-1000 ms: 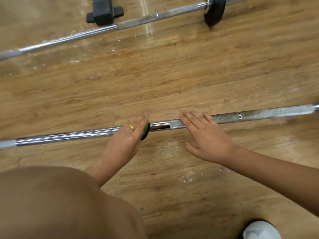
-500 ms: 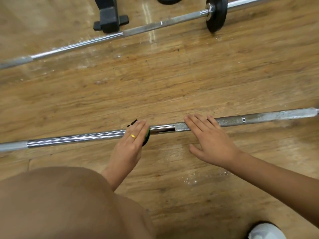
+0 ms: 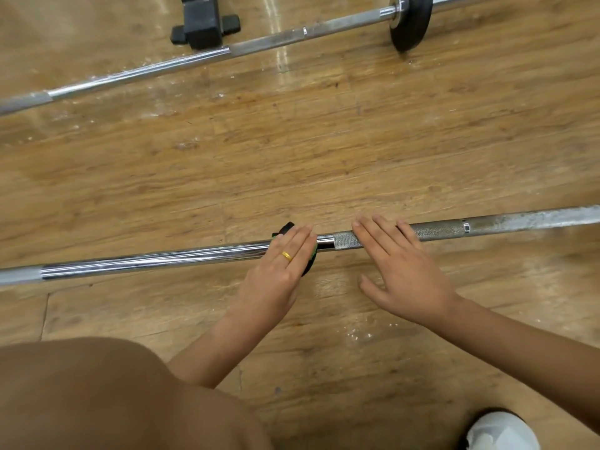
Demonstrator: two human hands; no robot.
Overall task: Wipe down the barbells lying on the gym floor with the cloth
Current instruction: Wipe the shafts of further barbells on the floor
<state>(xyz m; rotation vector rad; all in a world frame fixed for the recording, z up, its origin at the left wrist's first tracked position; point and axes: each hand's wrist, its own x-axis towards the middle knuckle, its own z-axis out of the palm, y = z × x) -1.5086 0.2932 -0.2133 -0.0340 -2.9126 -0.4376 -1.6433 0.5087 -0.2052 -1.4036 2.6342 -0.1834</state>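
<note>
Wooden floor (image 3: pixel 324 157) carries the far barbell (image 3: pixel 130 71) at upper frame and the near barbell (image 3: pixel 146 263) across centre. Left hand (image 3: pixel 276 277), fingers straight, presses the cloth (image 3: pixel 285 228) onto the near barbell; right hand (image 3: pixel 406 271) rests flat on its knurling.

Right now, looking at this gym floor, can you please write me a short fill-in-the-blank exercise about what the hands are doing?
1. The left hand presses the green and black ____ onto the near barbell.
2. The gold ring sits on the ____ hand.
3. The weight plate on the far barbell is ____ in colour.

Missing words: cloth; left; black
</note>
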